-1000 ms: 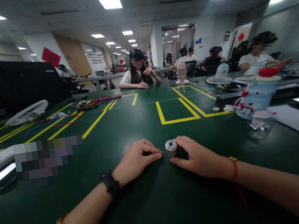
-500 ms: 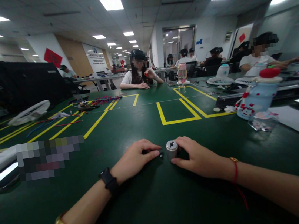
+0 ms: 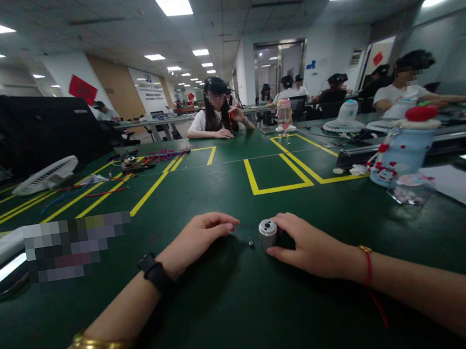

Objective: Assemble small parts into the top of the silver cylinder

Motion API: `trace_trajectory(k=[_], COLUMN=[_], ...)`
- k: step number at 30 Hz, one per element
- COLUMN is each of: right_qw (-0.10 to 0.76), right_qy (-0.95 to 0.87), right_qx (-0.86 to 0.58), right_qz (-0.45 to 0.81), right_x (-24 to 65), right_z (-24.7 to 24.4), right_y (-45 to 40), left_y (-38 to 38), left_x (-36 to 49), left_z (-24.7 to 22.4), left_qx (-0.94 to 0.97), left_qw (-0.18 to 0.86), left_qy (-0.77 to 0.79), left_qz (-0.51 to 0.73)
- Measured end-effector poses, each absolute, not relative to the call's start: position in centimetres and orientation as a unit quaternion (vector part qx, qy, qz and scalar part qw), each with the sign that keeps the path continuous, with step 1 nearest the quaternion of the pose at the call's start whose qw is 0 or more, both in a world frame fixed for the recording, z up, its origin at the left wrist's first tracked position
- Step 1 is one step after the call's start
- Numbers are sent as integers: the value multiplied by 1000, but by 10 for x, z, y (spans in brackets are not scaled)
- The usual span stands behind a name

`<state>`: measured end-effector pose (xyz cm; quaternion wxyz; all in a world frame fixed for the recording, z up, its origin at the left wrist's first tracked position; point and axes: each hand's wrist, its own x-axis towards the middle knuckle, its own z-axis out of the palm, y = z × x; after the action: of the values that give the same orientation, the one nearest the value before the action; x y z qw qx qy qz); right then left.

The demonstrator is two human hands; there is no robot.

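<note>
Left hand [image 3: 194, 240] (slightly parted, seemingly empty) had withdrawn, leaving a small part [image 3: 251, 244] loose; right hand [image 3: 307, 245] clasped the metal cylinder [image 3: 268, 236].

Green table [image 3: 238, 325] with yellow tape [image 3: 281, 188], metal cylinder [image 3: 268, 240], tiny part [image 3: 251, 244], wires [image 3: 164, 155], blue bottle [image 3: 407, 149].

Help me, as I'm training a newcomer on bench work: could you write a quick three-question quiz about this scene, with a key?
1. Which grip is on the metal cylinder: (a) left only, (b) right only, (c) both?
2. True or false: the small part lies on the green table, apart from the cylinder.
3. Fill the gap: the black watch is on the person's ____ wrist.

Key: 1 b, the right grip; 2 true; 3 left.
</note>
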<state>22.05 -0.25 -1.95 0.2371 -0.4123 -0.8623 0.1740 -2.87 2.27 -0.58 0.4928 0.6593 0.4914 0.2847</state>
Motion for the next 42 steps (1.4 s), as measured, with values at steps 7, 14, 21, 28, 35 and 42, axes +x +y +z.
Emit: trace_trajectory(k=[7,14,21,28,35,42], right_qw=[244,243,249,246,245,245], right_qy=[-862,-864,-866,-871,-874,-870], right_qx=[-410,-406,-400,-397,-393,-397], right_qz=[172,170,165,154,149,160], right_x=[221,220,221,218,218,219], right_z=[-22,-23,-21,-23,-27,-24], right_y=[-2,-1,-2,0,2,0], left_y=[17,8,7,-1,-2,7], left_x=[-22,-10,-3,17,25,10], left_z=[-5,-5,3,20,11,4], left_qx=[771,829,802,807,814,750], left_qw=[388,271,269,204,222,332], left_qy=[459,445,457,418,419,464], left_qz=[210,204,275,364,336,335])
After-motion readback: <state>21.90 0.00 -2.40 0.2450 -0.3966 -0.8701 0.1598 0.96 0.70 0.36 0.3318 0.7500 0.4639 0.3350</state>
